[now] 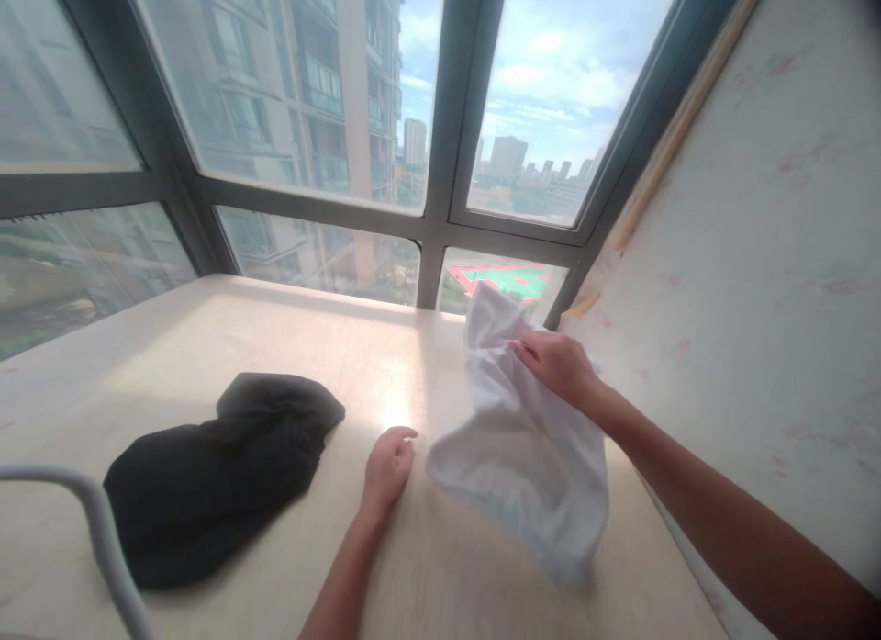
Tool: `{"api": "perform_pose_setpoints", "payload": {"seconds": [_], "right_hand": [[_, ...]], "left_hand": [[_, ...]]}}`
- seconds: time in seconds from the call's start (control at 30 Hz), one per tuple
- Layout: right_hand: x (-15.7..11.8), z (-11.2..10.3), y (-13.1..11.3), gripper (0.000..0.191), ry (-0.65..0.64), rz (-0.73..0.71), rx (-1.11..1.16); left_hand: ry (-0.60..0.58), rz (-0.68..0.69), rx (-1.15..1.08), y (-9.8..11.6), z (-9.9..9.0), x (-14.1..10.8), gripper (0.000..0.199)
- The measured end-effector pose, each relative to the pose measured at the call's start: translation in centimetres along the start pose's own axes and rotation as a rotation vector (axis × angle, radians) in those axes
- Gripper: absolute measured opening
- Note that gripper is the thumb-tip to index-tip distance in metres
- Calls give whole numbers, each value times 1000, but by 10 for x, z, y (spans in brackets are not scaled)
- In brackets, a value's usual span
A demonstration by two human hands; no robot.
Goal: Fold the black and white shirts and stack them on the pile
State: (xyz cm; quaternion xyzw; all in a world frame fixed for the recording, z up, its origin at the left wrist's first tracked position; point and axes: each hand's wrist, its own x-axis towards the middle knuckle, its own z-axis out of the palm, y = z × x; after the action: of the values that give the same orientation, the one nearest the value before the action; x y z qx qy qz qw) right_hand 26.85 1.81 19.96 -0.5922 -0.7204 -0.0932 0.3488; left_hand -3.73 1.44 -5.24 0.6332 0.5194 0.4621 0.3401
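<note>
A white cloth [523, 456] hangs from my right hand [554, 360], which pinches it near its upper part. The cloth spreads downward over the right side of the pale wooden surface [289, 332], its lower edge slightly blurred. My left hand [389, 465] rests on the wood just left of the cloth, apart from it, with its fingers curled and nothing seen in them. Farther left lies a folded or crumpled black cloth [220, 479], touched by neither hand.
A grey curved tube [96, 521] crosses the lower left corner. Dark window frames [309, 213] stand along the back edge of the surface. A patterned wall [771, 282] rises on the right.
</note>
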Motion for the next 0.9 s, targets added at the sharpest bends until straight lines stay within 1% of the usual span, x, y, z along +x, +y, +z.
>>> {"api": "perform_pose_setpoints", "payload": {"seconds": [0.03,0.1,0.27,0.33,0.4,0.47,0.5,0.53,0.57,0.63,0.67,0.73,0.77,0.83,0.87,0.9], "right_hand": [[-8,13,-6,35,-54,1,33],[-24,33,-13,34,-115,16,122],[-63,61,-14,34,-247,63,317],[-82,69,-8,34,-284,95,383],[-102,76,2,36,-305,142,437],[-124,82,19,35,-310,204,473],[-136,86,29,33,-310,239,483],[-149,90,41,32,-299,289,484],[-163,94,52,35,-270,357,475],[-191,104,75,48,-166,524,433],[-205,109,85,51,-95,610,408],[-225,118,98,51,29,744,361],[-232,120,102,50,56,778,346],[-236,123,104,48,55,804,329],[-235,124,104,47,29,794,327],[-233,123,103,47,-1,777,330]], "left_hand": [[35,-41,-29,-1,-4,-1,25],[92,-115,-88,0,-12,-5,28],[179,-207,-212,8,-28,-19,32],[251,-239,-225,8,-32,-26,33],[332,-268,-222,5,-38,-33,32],[387,-282,-192,8,-46,-41,32],[396,-278,-160,13,-51,-46,33],[392,-257,-118,22,-55,-50,35],[379,-212,-70,34,-57,-56,37],[312,-60,47,66,-56,-66,45],[266,30,122,82,-51,-71,50],[162,179,339,110,-34,-77,59],[96,217,459,119,-23,-77,56],[-38,219,624,125,-4,-69,36],[-83,189,630,123,1,-61,26],[-90,146,574,121,3,-50,22]]}}
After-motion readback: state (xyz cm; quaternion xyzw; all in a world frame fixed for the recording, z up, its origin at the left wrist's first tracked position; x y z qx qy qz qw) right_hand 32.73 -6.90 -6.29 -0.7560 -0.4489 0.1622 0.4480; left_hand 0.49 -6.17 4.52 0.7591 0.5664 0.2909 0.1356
